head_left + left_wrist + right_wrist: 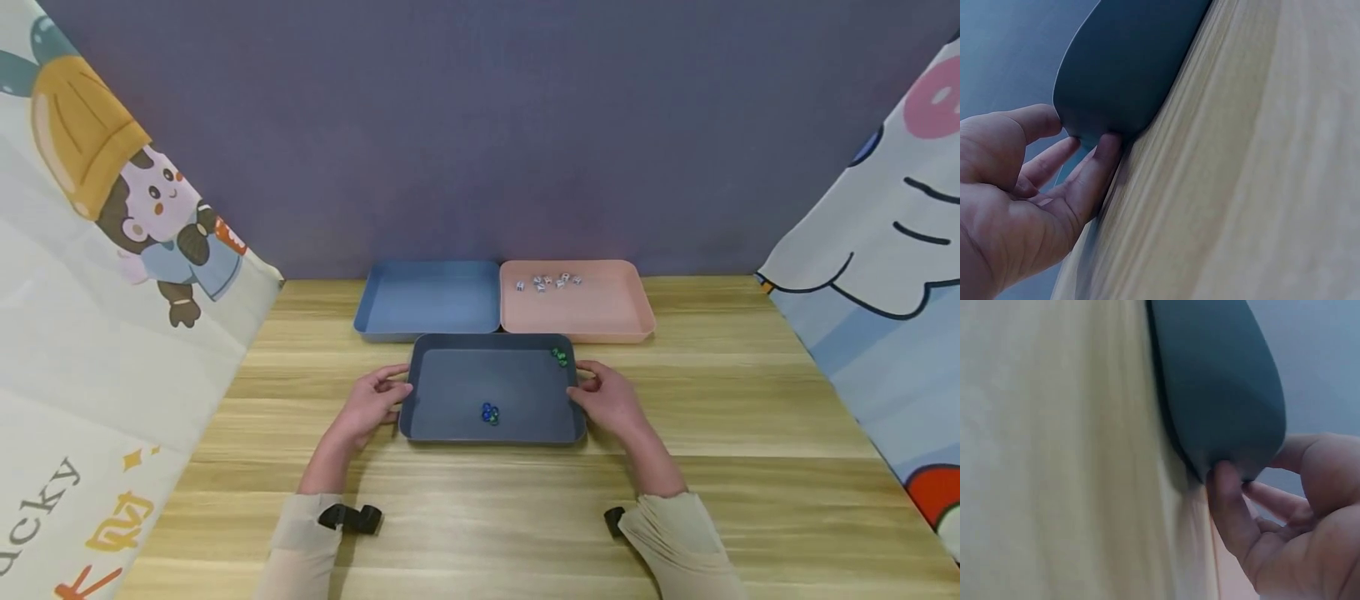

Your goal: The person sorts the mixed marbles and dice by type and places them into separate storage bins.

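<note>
A dark grey tray [487, 354] lies between both hands. My left hand [372, 398] holds its left side, with the thumb at the rim and fingers against the outer wall [1122, 69]. On the opposite side my right hand [611, 400] grips the tray in the same manner, one finger low on its end wall [1222, 381]. Inside the tray are a small cluster of shiny blue pieces [490, 412] near the front and a few green pieces [559, 357] in the far right corner. Their exact kind is too small to tell. Whether the tray's base touches the table cannot be told.
Behind the dark tray stand a blue tray [427, 304] and, directly to its right, a pink tray [577, 321] holding several white dice [559, 283]. The wooden table [480, 517] ends at a dark blue-grey back wall [487, 150]. Printed cloths flank both sides.
</note>
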Action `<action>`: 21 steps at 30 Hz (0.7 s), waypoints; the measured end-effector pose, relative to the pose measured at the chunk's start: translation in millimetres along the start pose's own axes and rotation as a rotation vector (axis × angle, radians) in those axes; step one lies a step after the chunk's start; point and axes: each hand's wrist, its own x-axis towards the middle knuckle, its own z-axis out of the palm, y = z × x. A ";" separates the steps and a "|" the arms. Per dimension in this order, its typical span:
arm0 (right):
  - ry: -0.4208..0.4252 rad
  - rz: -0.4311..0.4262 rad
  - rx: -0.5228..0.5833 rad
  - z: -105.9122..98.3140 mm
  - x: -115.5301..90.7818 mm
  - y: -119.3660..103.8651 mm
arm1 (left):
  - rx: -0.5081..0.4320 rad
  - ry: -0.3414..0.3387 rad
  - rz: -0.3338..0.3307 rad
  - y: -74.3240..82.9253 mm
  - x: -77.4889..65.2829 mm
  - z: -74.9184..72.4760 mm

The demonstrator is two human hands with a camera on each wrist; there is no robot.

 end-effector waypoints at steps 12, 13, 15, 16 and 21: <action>-0.002 -0.004 0.005 3.2 0.0 0.0 | -0.011 0.000 -0.013 0.3 -0.5 -1.3; -0.007 -0.005 0.002 3.1 0.6 -0.8 | -0.004 -0.003 -0.008 0.2 -0.3 -1.7; -0.015 0.004 0.004 3.0 1.6 -2.2 | 0.005 -0.004 -0.003 0.3 0.0 -2.3; -0.020 0.007 0.008 2.7 1.8 -2.9 | 0.013 -0.008 0.002 0.2 0.1 -2.5; -0.045 0.026 -0.005 0.3 2.0 -4.6 | 0.018 -0.019 0.003 0.7 -1.1 -0.5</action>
